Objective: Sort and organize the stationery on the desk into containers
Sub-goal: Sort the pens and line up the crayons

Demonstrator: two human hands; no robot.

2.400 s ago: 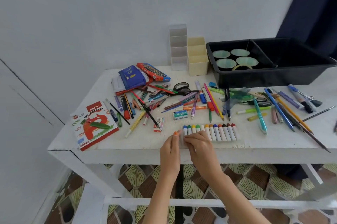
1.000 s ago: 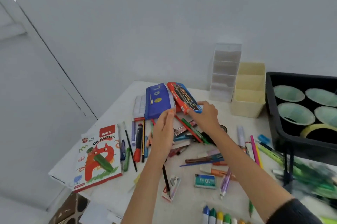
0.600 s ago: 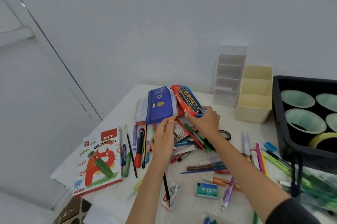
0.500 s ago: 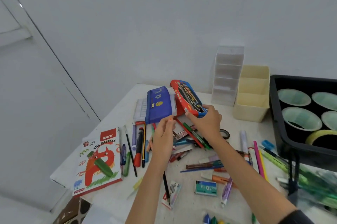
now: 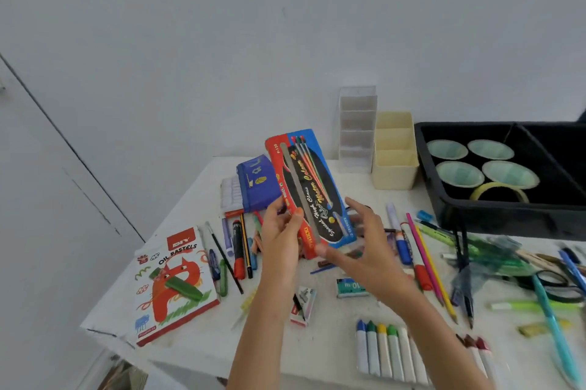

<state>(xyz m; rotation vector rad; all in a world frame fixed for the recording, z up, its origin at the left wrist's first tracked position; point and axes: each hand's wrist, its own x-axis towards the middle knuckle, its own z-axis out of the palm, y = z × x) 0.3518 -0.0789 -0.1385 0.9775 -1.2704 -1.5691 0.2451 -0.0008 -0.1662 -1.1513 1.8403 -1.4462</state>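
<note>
Both your forearms reached forward; your left hand point(image 5: 282, 240) pinched the paint box point(image 5: 312, 186) by its edge, your right hand point(image 5: 364, 250) clasped its lower end.

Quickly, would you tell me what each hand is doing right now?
Left hand: grips the left edge of the water colour box.
Right hand: holds the box's lower end.

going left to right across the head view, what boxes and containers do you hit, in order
oil pastels box → blue box → water colour box, held up off the desk → clear drawer unit → cream organiser → black tray
</note>
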